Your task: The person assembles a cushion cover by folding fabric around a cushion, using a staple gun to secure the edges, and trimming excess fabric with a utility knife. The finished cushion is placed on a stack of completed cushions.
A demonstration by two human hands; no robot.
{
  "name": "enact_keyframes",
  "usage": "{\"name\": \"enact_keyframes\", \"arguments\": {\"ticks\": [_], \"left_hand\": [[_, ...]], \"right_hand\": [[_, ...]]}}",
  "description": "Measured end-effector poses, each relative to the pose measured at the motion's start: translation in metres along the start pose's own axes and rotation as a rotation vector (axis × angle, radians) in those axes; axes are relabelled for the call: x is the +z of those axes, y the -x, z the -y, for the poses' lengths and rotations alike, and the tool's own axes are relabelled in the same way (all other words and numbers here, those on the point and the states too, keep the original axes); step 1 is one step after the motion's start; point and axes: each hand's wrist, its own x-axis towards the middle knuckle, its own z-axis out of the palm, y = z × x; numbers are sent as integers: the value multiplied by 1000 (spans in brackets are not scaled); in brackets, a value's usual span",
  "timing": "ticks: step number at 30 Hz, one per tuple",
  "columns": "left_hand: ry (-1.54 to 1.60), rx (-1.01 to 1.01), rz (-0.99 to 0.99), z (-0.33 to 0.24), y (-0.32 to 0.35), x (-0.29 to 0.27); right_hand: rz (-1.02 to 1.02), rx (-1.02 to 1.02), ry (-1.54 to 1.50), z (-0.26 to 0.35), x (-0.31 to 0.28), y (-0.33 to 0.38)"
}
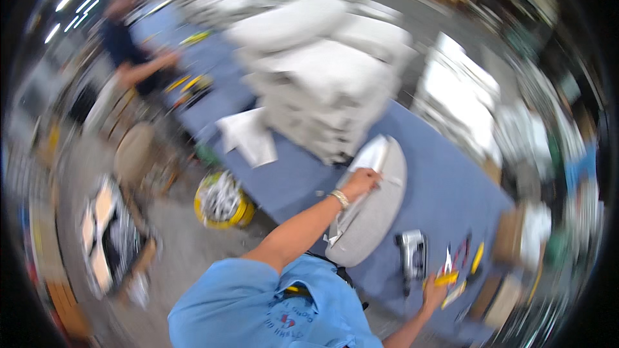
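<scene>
A long oval pad covered in light grey fabric [374, 222] lies on the blue table in front of me, with a white strip along its far left side. My left hand [361, 183], a watch on its wrist, is closed on the fabric near the pad's far end. Off to the right, my right hand [434, 294] is closed around a yellow-handled tool [446, 279]. Blur hides that tool's exact kind. A silver and black staple gun [412, 258] lies between the pad and my right hand.
Stacked white padded pieces [322, 71] rise at the table's middle. More hand tools [476, 259] lie right of my right hand. A yellow bucket of white scraps [222, 200] stands by the left table edge. Another person [138, 58] works at far left. Cardboard boxes [509, 235] stand at right.
</scene>
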Motion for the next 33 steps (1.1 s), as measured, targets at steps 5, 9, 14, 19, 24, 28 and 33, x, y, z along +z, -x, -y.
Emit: {"name": "enact_keyframes", "arguments": {"ticks": [5, 9, 14, 19, 24, 28, 33], "left_hand": [[104, 76, -331, 35, 91, -65], [416, -15, -646, 60, 211, -88], [659, -168, -985, 139, 318, -121], [337, -389, -995, 201, 336, -132], [402, -388, -979, 242, 371, -157], [-52, -606, -806, 284, 409, -207], [-408, -675, -731, 367, 493, -248]], "right_hand": [[284, -98, 565, -54, 16, -105], [465, -11, -171, -7, 29, -114], [1453, -337, -502, 109, 98, 42], [1604, -363, -160, 78, 201, 136], [1520, -564, 180, -67, 371, 146], [1442, -544, 343, 19, 351, 201], [1302, -712, 443, 72, 330, 263]]}}
